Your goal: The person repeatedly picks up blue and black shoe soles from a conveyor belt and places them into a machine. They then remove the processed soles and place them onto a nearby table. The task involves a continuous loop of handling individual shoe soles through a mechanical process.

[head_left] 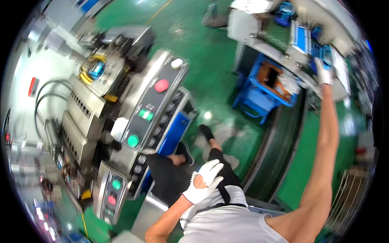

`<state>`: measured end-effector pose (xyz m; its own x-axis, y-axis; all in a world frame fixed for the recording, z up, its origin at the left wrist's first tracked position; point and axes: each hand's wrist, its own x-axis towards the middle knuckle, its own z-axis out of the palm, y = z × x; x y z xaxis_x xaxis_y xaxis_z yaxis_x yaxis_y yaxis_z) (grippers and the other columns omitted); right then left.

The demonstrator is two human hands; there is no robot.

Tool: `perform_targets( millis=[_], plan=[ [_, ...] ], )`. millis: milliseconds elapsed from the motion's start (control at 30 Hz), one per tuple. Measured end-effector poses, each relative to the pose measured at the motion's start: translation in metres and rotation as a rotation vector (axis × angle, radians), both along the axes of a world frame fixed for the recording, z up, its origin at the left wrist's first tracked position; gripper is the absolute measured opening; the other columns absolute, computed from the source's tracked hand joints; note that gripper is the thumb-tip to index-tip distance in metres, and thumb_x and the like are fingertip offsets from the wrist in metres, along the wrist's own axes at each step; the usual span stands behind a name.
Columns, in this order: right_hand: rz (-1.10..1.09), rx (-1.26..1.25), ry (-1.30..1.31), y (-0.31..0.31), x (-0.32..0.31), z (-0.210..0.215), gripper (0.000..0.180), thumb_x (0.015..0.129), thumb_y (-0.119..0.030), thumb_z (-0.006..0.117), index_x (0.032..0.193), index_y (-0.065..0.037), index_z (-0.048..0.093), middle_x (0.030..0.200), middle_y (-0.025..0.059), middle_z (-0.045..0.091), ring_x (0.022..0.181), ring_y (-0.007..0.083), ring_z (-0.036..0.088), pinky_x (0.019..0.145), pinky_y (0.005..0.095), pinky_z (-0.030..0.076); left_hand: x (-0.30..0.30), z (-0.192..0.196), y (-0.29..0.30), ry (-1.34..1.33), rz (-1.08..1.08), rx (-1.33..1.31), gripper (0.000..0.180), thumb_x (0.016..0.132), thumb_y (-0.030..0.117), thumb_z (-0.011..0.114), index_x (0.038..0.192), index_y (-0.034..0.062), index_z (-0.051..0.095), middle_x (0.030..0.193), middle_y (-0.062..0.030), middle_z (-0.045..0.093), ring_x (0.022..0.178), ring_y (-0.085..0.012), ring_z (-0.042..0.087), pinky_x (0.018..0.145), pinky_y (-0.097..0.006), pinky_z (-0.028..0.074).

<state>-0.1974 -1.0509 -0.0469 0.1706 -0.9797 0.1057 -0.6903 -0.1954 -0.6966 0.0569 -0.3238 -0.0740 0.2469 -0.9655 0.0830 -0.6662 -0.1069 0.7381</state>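
Left hand: white-gloved left hand [204,181] rests open at the waist, holding nothing.
Right hand: gloved right hand [323,72] reaches the blurred workbench [283,50]; grip indiscernible.

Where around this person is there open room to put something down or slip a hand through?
Bare green floor lies open between the control panel and the blue crate. The crate is full and the bench by the right hand is cluttered. The left hand hangs free.

Bright overhead light, floor glare, motion blur, bent edges
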Motion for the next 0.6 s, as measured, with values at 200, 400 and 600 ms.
perform_targets(
  millis=[200,400,600],
  plan=[
    [0.008,0.078,0.063,-0.144,-0.055,0.02,0.096,0.095,-0.077,0.06,0.152,0.001,0.058,0.149,0.0078,0.061,0.132,0.0192,0.057,0.113,0.034,0.042,0.0,-0.029,0.056,0.134,0.226,0.054,0.049,0.094,0.017,0.076,0.139,0.0052,0.062,0.142,-0.0214,0.061,0.127,-0.0397,0.062,0.104,-0.046,0.054],
    [-0.101,0.032,-0.296,-0.004,0.033,-0.057,0.074,0.099,-0.055,0.071,0.139,0.007,0.065,0.134,0.0211,0.072,0.11,0.0315,0.074,0.093,0.0432,0.06,-0.012,-0.006,0.088,0.116,0.608,0.087,0.039,0.1,0.022,0.069,0.135,0.0046,0.066,0.136,-0.0195,0.067,0.128,-0.0385,0.062,0.11,-0.047,0.05],
    [0.344,0.329,-0.241,0.317,0.123,-0.164,0.062,0.105,-0.028,0.069,0.154,0.002,0.048,0.136,0.0206,0.059,0.109,0.0295,0.066,0.095,0.0448,0.061,-0.031,-0.013,0.204,0.022,1.177,0.0,0.028,0.097,0.014,0.072,0.123,0.0022,0.071,0.116,-0.018,0.072,0.112,-0.0364,0.069,0.097,-0.043,0.056]
  ],
)
